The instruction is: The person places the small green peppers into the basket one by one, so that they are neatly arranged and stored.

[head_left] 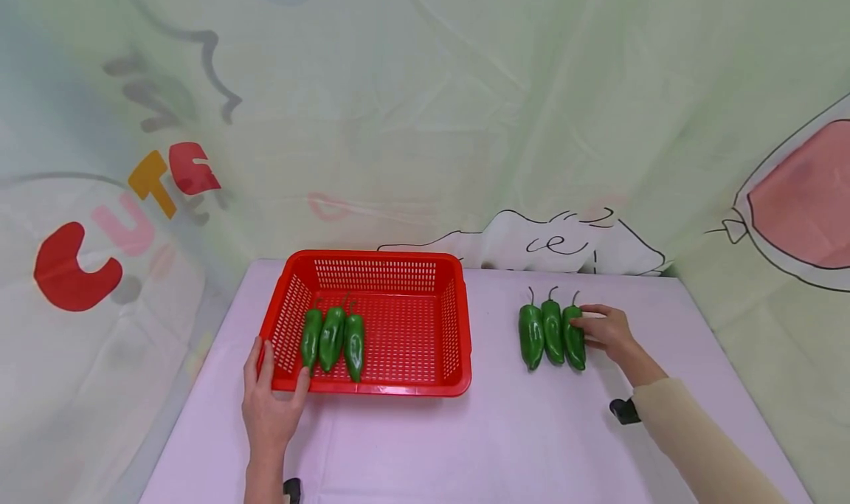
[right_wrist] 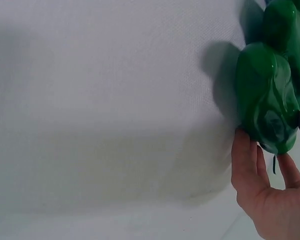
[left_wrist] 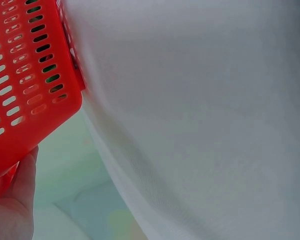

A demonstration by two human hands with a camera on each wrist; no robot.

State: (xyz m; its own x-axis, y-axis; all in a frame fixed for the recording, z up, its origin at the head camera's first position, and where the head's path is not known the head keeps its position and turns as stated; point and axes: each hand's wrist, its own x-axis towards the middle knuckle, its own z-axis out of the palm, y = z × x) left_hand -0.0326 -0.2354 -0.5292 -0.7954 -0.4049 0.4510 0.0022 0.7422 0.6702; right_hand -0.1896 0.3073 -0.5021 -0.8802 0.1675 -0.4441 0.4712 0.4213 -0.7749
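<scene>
My left hand (head_left: 272, 412) grips the front left corner of a red plastic basket (head_left: 388, 390), its thumb at the front rim and fingers at the left side. In the left wrist view only part of that hand shows under the slotted basket wall (left_wrist: 27, 125). Inside the basket, toward the left, three green peppers (head_left: 332, 339) lie side by side. On the right of the table, three more lie in a row, stems pointing away. My right hand (head_left: 607, 330) holds the rightmost green pepper (head_left: 574, 345) between thumb and fingers; the right wrist view shows this pepper (right_wrist: 262, 90) close up.
A pale cloth covers the table (head_left: 398, 452). Two green peppers (head_left: 541, 334) lie close against the left side of the held one. Behind the table and along its sides hangs a printed curtain (head_left: 398, 120) with letters and a balloon.
</scene>
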